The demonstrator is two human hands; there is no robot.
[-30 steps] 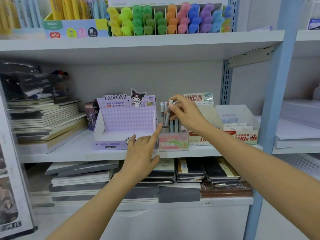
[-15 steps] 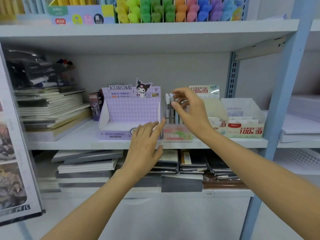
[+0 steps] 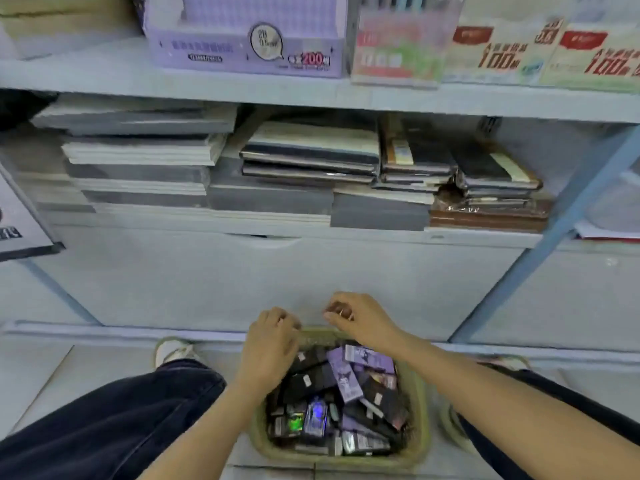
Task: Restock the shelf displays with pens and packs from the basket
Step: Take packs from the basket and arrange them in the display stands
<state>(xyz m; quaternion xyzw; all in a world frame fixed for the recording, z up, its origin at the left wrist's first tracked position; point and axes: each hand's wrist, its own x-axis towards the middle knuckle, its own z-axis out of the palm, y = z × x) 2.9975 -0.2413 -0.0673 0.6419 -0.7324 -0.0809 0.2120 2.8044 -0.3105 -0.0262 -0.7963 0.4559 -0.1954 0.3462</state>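
Observation:
A green woven basket (image 3: 421, 414) stands on the floor between my legs, filled with several dark packs (image 3: 304, 384) and purple packs (image 3: 341, 375). My left hand (image 3: 270, 344) hovers over the basket's far left rim with its fingers loosely curled downward, holding nothing. My right hand (image 3: 362, 320) hangs just above the far rim, fingers loosely bent, and nothing shows in it. On the shelf above stand the purple display box (image 3: 242, 50), the pen display (image 3: 394, 57) and the red-and-white boxes (image 3: 502, 57).
Stacks of notebooks (image 3: 311, 157) fill the lower shelf. A white cabinet front (image 3: 277, 271) sits right behind the basket. A blue shelf post (image 3: 568, 216) slants down at the right. My dark trouser legs (image 3: 104, 417) and shoes (image 3: 173, 351) flank the basket.
The view has dropped from the shelf to the floor basket. Both hands came down from the pen display to just over the basket; the right hand no longer holds a pen.

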